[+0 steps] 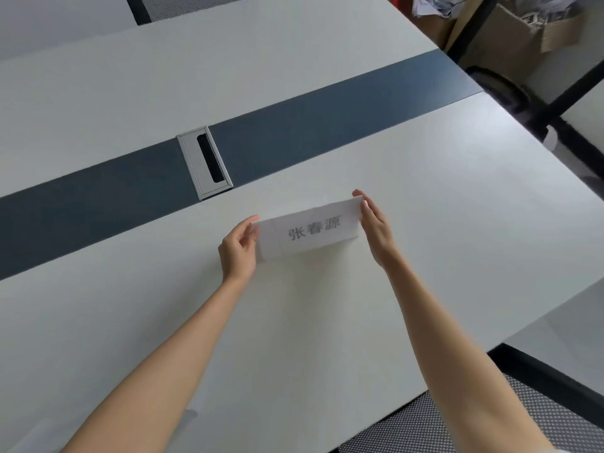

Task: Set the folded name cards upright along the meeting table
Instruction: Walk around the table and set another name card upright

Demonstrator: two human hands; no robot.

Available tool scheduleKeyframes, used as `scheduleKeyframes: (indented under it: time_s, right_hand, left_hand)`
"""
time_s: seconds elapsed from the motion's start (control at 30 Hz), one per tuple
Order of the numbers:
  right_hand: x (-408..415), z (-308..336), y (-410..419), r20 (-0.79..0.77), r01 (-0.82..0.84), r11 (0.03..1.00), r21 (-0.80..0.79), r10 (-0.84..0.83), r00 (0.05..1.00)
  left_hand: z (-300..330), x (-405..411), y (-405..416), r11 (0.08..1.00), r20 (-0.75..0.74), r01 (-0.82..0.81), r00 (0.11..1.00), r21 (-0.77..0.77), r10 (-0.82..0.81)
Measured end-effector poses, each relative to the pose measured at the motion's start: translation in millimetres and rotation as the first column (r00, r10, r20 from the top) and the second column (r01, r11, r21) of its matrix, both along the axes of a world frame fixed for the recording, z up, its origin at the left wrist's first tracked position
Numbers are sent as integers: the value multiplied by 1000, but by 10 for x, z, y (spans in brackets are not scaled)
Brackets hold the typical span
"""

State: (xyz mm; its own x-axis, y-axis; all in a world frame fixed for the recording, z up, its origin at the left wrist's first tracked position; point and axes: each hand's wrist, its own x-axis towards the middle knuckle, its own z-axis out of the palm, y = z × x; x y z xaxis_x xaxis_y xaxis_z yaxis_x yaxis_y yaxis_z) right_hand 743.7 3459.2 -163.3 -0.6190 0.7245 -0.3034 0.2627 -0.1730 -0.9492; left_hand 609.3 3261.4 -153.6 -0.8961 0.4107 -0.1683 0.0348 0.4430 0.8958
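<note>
A white folded name card (310, 228) with grey printed characters stands upright on the white meeting table (327, 322), its printed face toward me. My left hand (238, 248) pinches the card's left end between thumb and fingers. My right hand (374, 223) holds the card's right end, fingers reaching over its top corner. The card's lower edge rests on or just above the tabletop; I cannot tell which.
A dark blue strip (294, 125) runs across the table's middle, with a silver cable port (205, 162) set in it. A mesh chair (457, 420) stands at the near right edge. Cardboard boxes (523, 34) and black frame legs sit beyond the far right corner.
</note>
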Motion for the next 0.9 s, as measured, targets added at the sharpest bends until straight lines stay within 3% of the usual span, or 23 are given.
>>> scheduleKeyframes:
  time_s: [0.1, 0.23, 0.43, 0.57, 0.7, 0.9]
  right_hand:
    - [48, -76, 14, 22, 45, 999, -12, -45, 999]
    - [303, -190, -174, 141, 155, 986, 62, -162, 977]
    - [374, -310, -230, 197, 87, 986, 139, -114, 974]
    - [178, -353, -7, 246, 47, 974, 223, -103, 964]
    - [-133, -329, 371, 283, -30, 981, 191, -26, 959]
    - [-434, -343, 692, 275, -97, 983, 153, 52, 960]
  left_hand:
    - [-58, 108, 71, 998, 30, -67, 997, 18, 67]
    - [-305, 432, -39, 989, 179, -142, 975, 37, 134]
    - [-382, 593, 19, 986, 210, -155, 964, -65, 165]
    - [-275, 489, 300, 992, 213, -81, 972, -101, 101]
    - [-284, 198, 612, 995, 262, -62, 962, -78, 80]
    - [-182, 6, 878, 985, 357, -169, 923, 44, 142]
